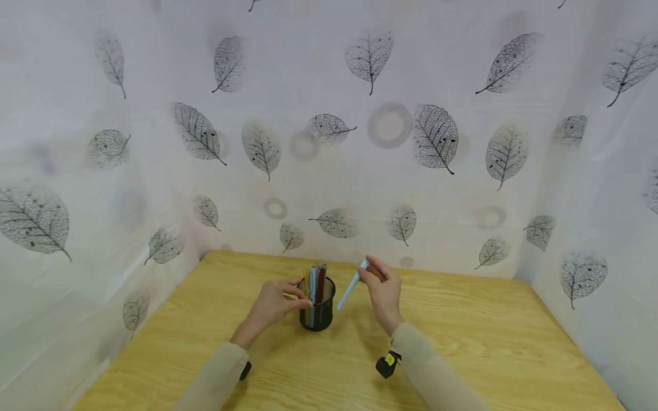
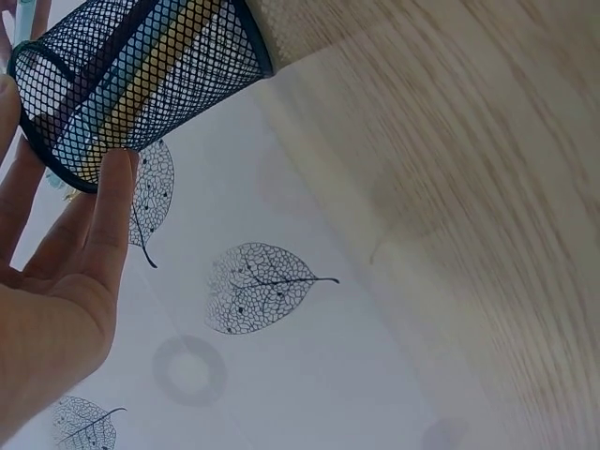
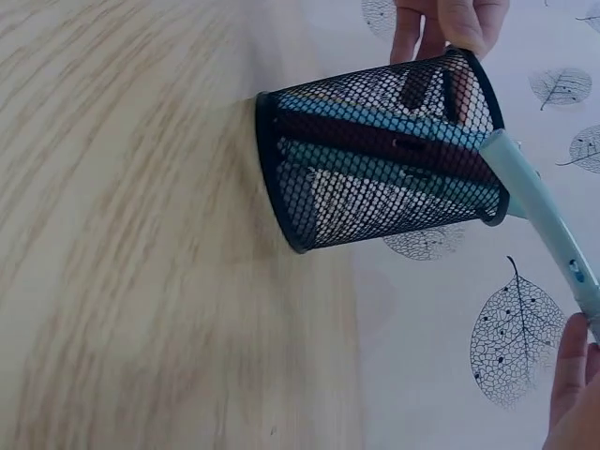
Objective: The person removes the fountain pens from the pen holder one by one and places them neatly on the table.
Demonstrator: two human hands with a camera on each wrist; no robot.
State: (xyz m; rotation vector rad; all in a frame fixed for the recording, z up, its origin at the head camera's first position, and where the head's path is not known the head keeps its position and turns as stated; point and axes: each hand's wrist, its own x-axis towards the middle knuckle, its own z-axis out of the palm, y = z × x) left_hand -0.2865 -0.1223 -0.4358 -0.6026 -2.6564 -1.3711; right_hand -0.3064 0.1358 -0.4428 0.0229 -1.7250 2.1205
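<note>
A black wire-mesh pen holder [image 1: 323, 317] stands upright on the table, with several pens [image 1: 315, 285] in yellow, light blue, dark red and grey-green inside. My left hand [image 1: 276, 299] steadies it at the top, thumb on the near side and fingers round the rim. In the left wrist view the fingertips of the left hand [image 2: 80, 253] lie against the mesh just below the rim. My right hand [image 1: 384, 290] pinches a light blue pen [image 1: 352, 285] by its upper end. That pen slants down toward the holder's right side; the right wrist view has its lower end [image 3: 502, 150] overlapping the rim.
The wooden table [image 1: 462, 342] runs back to a pale curtain [image 1: 329, 182] printed with leaves, which also closes off both sides. Black wrist devices [image 1: 388, 364] sit at both cuffs.
</note>
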